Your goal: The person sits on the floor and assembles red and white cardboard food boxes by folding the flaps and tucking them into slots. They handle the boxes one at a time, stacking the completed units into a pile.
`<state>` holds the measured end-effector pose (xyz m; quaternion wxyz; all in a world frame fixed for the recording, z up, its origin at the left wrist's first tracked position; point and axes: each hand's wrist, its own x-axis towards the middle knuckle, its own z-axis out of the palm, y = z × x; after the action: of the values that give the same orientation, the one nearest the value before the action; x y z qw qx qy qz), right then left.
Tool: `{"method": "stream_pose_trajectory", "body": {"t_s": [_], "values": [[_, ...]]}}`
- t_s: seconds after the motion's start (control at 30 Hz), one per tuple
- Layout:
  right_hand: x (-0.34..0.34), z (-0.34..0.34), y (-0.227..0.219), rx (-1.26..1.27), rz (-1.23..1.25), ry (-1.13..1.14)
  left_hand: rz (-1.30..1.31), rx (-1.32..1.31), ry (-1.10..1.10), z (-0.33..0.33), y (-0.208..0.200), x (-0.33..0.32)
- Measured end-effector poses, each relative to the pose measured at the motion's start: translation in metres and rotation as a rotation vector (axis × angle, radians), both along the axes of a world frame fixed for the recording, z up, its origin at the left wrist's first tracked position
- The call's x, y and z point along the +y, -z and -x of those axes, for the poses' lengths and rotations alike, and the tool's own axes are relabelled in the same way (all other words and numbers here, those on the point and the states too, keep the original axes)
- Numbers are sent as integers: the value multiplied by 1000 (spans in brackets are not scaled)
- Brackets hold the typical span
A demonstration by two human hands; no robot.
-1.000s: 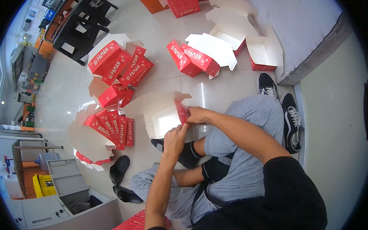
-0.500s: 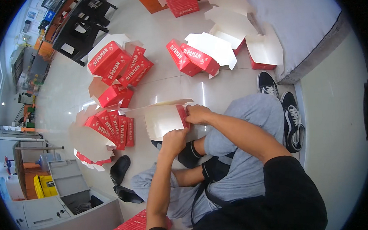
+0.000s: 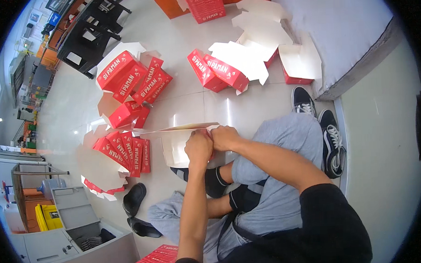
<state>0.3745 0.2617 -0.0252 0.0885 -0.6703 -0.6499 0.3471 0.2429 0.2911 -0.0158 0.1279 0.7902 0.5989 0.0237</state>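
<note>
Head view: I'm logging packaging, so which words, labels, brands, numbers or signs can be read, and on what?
Red-and-white cardboard boxes: large white lettering, legible but not copied.
Red cardboard stack at lower edge: white lettering, too small.
White-lined red cardboard box being held: none readable.
Yellow plastic bin: mark too small.

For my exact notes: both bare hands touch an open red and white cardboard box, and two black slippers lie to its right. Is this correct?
The side is wrong: the head view shows two black slippers lying left of the box; both bare hands touch it.
</note>
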Motion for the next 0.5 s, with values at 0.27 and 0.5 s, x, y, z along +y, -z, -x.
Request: {"method": "stream_pose_trajectory", "body": {"t_s": [0.27,0.5], "values": [[-2,5,16,-23,-19,0,55,93,24,-2,7,5],[2,8,27,82,-33,-58,188,60,-74,-6,-2,9]]}}
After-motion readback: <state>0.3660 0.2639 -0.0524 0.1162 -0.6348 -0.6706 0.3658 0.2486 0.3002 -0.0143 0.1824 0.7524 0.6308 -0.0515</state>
